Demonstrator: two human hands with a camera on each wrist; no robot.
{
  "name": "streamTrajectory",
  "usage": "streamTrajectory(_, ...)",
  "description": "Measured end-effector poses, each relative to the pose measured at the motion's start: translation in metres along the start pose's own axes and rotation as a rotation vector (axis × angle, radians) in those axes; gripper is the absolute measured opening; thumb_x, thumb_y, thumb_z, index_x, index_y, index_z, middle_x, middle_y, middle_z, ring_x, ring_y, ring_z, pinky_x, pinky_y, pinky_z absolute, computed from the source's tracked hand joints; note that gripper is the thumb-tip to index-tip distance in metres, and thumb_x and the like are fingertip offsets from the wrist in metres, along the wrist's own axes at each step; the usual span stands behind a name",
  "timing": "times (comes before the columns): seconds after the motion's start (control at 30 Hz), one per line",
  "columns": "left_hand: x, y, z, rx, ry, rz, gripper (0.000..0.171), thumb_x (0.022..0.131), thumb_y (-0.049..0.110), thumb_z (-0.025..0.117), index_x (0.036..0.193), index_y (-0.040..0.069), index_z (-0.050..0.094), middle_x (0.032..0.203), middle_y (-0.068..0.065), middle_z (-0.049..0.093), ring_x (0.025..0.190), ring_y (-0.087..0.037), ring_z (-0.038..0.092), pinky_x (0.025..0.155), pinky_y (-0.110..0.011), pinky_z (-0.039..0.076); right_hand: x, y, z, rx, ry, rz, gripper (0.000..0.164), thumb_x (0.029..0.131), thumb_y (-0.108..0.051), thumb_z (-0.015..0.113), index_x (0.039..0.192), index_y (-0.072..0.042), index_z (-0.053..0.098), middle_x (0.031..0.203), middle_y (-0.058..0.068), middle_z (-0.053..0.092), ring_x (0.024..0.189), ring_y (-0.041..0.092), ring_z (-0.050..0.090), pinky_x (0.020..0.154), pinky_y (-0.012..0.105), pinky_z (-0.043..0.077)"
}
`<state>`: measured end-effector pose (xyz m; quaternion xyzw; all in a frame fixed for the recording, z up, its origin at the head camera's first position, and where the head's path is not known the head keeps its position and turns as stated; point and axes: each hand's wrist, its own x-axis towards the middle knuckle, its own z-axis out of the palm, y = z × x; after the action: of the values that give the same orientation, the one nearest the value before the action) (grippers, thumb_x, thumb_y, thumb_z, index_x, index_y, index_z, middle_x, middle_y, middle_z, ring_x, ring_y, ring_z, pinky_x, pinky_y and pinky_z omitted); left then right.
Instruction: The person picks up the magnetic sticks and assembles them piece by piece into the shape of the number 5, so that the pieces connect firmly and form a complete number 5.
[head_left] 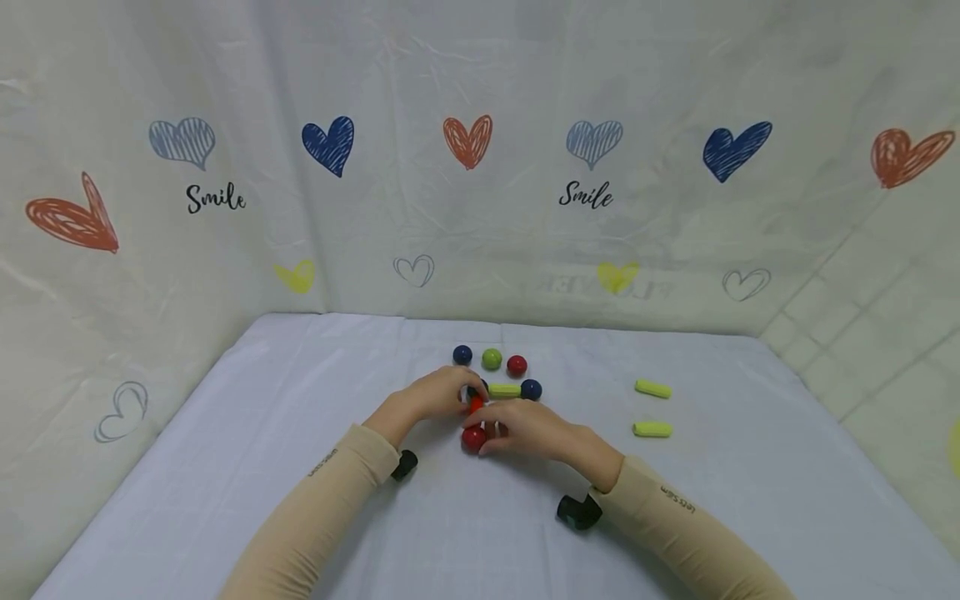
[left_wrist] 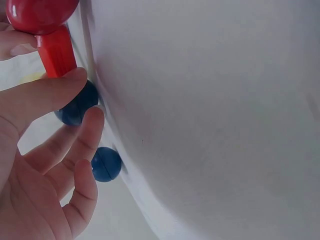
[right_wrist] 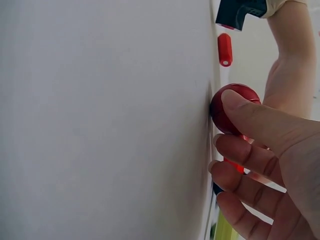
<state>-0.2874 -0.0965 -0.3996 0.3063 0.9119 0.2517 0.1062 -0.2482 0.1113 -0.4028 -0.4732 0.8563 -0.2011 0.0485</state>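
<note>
Pinching the red stick (left_wrist: 56, 52) near its blue ball (left_wrist: 76, 106) with the left hand (head_left: 438, 393), fingers curled in; holding the red ball (head_left: 472, 439) at the other end with the right hand (head_left: 534, 429), thumb and fingers partly closed. Working near the middle of the table (head_left: 420, 542), just beside the yellow stick (head_left: 504, 390). Apparently joining ball to stick: best to brace firmly, align squarely and press straight, without twisting.

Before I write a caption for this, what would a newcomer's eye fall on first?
Likely the glossy red ball in the right grip, mid-picture in the head view, touching a red stick by the left grip. Next come the bold hearts across the backdrop behind.
</note>
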Motion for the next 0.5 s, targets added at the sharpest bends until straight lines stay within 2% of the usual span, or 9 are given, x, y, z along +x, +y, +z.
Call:
streamTrajectory(0.3, 0.0003, -0.0003, 0.0004, -0.005, 0.003, 0.014, 0.03, 0.09, -0.007, 0.071, 0.113, 0.012, 0.076, 0.12, -0.002, 0.07, 0.112, -0.02, 0.061, 0.097, -0.036, 0.051, -0.0022, 0.0016, -0.0004, 0.007, 0.002, 0.003, 0.038, 0.089, -0.019, 0.083, 0.125, -0.015, 0.073, 0.09, -0.008, 0.063, 0.078, 0.011, 0.057, 0.069, 0.02, 0.048)
streamTrajectory(0.5, -0.0001, -0.0022, -0.0001, 0.011, -0.01, 0.004, 0.031, 0.089, -0.007, 0.072, 0.114, 0.012, 0.076, 0.121, -0.003, 0.069, 0.111, -0.02, 0.061, 0.094, -0.035, 0.052, -0.0043, 0.0007, -0.001, 0.0, 0.026, -0.01, 0.045, 0.089, -0.022, 0.082, 0.131, -0.013, 0.069, 0.093, -0.003, 0.064, 0.077, 0.012, 0.058, 0.069, 0.02, 0.049)
